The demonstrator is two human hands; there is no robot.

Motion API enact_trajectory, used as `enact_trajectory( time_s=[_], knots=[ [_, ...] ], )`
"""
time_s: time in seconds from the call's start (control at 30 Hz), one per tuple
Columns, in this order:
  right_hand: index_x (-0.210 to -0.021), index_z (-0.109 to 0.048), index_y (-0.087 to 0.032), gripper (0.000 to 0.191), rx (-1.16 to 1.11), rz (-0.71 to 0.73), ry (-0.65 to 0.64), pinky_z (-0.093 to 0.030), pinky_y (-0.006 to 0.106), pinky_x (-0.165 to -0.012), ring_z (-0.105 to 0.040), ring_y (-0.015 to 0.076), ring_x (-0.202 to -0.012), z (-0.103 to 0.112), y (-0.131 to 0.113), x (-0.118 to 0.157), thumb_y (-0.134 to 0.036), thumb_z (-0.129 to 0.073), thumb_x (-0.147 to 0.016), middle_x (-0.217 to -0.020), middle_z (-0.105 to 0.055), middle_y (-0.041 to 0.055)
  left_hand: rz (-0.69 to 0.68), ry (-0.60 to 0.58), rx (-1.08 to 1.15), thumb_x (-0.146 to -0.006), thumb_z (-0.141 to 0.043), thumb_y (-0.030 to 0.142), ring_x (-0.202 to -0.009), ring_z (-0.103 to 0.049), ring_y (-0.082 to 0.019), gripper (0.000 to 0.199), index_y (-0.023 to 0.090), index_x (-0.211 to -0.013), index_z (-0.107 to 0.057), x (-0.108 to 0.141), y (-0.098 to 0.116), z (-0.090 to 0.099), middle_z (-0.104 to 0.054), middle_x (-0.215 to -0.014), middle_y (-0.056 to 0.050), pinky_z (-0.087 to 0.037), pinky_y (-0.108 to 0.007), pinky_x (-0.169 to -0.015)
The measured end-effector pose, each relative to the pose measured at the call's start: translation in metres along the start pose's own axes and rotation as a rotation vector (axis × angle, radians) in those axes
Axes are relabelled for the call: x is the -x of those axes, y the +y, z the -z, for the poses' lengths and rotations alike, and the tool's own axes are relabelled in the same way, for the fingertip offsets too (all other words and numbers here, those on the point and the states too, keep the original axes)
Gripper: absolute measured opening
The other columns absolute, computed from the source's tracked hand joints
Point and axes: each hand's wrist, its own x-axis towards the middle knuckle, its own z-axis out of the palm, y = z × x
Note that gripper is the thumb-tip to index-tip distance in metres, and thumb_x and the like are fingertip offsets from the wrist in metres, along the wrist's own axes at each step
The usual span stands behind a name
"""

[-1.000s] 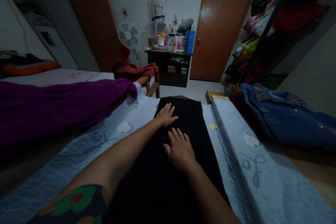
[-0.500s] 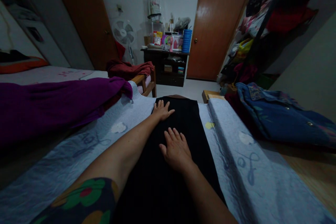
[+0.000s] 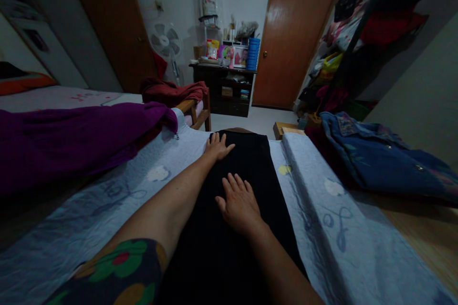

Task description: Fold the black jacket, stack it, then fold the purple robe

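A long black cloth garment lies spread lengthwise in front of me; its exact kind I cannot make out. My left hand rests flat near its far left edge, fingers spread. Closer to me, my right hand is palm down on the middle of the black cloth, its fingers stretched forward. Under the garment is a light grey-blue sheet with printed lettering and cloud shapes.
Purple cloth is heaped at the left, and a folded denim garment lies at the right. Beyond the far edge are a wooden bed frame, a dark cabinet, a fan and a brown door.
Both hands stay flat at nearly the same spots on the black cloth. The whole view has shifted very slightly.
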Motion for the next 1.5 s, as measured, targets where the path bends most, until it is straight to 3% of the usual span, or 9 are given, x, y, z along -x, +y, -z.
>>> enact_trajectory(
  time_s=[0.6, 0.87, 1.03, 1.13, 1.23, 1.37, 1.5],
  knots=[
    [-0.147, -0.033, -0.016, 0.064, 0.01, -0.024, 0.0, -0.013, 0.047, -0.116, -0.013, 0.0277, -0.146, -0.002, -0.001, 0.0, -0.051, -0.036, -0.094, -0.157, -0.018, 0.0159, 0.041, 0.05, 0.065, -0.088, -0.02, 0.069, -0.147, -0.004, -0.032, 0.075, 0.025, -0.148, -0.03, -0.002, -0.005, -0.004, -0.011, -0.16, -0.013, -0.02, -0.058, -0.111],
    [-0.147, -0.034, -0.016, 0.064, 0.002, -0.023, 0.005, -0.014, 0.048, -0.115, -0.012, 0.0284, -0.146, -0.001, -0.001, 0.0, -0.051, -0.037, -0.093, -0.157, -0.018, 0.0167, -0.004, 0.256, -0.014, -0.093, -0.027, 0.057, -0.145, -0.014, -0.032, 0.062, 0.021, -0.142, -0.04, 0.009, 0.0, -0.002, -0.023, -0.157, -0.014, -0.019, -0.054, -0.113],
    [-0.146, -0.035, -0.016, 0.063, 0.004, -0.012, 0.013, -0.014, 0.047, -0.115, -0.014, 0.0279, -0.145, -0.002, 0.0, 0.0, -0.051, -0.036, -0.093, -0.156, -0.021, 0.0169, -0.191, 0.38, -0.085, -0.092, -0.038, 0.042, -0.145, -0.014, -0.028, 0.05, 0.02, -0.137, -0.046, 0.03, 0.01, 0.014, -0.026, -0.156, -0.01, -0.009, -0.048, -0.118],
    [-0.146, -0.035, -0.016, 0.064, 0.006, -0.014, 0.018, -0.014, 0.047, -0.115, -0.015, 0.0279, -0.145, -0.002, 0.0, 0.001, -0.051, -0.036, -0.093, -0.157, -0.021, 0.0163, -0.247, 0.292, -0.072, -0.091, -0.038, 0.033, -0.143, -0.022, -0.026, 0.047, 0.02, -0.135, -0.046, 0.05, 0.013, 0.019, -0.035, -0.152, -0.009, -0.012, -0.047, -0.118],
    [-0.147, -0.035, -0.016, 0.063, 0.008, -0.015, 0.011, -0.013, 0.047, -0.115, -0.015, 0.0277, -0.145, -0.001, -0.001, 0.001, -0.051, -0.036, -0.094, -0.157, -0.021, 0.016, -0.305, 0.117, -0.037, -0.092, -0.035, 0.029, -0.142, -0.028, -0.022, 0.049, 0.017, -0.138, -0.043, 0.068, 0.007, 0.017, -0.038, -0.151, -0.01, -0.019, -0.042, -0.117],
    [-0.146, -0.036, -0.015, 0.063, 0.01, -0.009, 0.014, -0.013, 0.047, -0.115, -0.016, 0.0273, -0.145, -0.001, -0.001, 0.001, -0.051, -0.037, -0.093, -0.156, -0.024, 0.0162, -0.356, -0.066, 0.001, -0.094, -0.032, 0.035, -0.145, -0.02, -0.02, 0.055, 0.013, -0.145, -0.034, 0.082, -0.006, 0.008, -0.025, -0.157, -0.01, -0.022, -0.036, -0.116],
    [-0.146, -0.036, -0.014, 0.064, 0.005, -0.011, 0.012, -0.012, 0.047, -0.115, -0.016, 0.028, -0.145, -0.002, 0.0, 0.0, -0.05, -0.037, -0.093, -0.156, -0.023, 0.0169, -0.354, -0.09, -0.031, -0.095, -0.031, 0.047, -0.146, -0.012, -0.022, 0.062, 0.014, -0.148, -0.028, 0.085, -0.008, 0.003, -0.015, -0.159, -0.011, -0.018, -0.039, -0.117]
  ],
)
